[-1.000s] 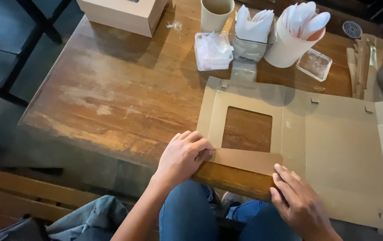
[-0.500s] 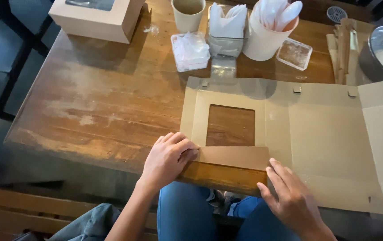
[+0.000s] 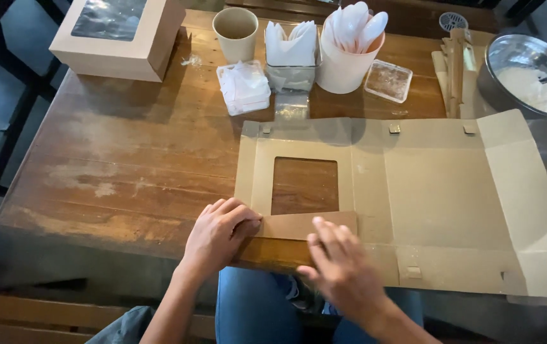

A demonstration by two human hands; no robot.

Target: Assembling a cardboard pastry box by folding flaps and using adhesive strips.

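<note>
Wooden table [image 3: 127, 159]: both hands' flat fingers [image 3: 331, 236] press the cardboard flap [image 3: 302, 225].

- Soft, even daylight; the wooden table [image 3: 127, 159] is moderately bright
- Dim floor left of the table
- Faint shadows fall toward the viewer from the paper cup [image 3: 235, 32]
- Right hand [image 3: 343, 274] slightly motion-blurred

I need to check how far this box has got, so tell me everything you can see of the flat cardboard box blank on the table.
The flat brown cardboard box blank lies unfolded on the worn wooden table, its near edge overhanging. Its left panel has a rectangular window cut-out showing wood beneath. Small slots and tabs line the far and near edges; angled flaps spread at the right. The near-left flap is folded inward, pressed by the left hand and right hand.
</note>
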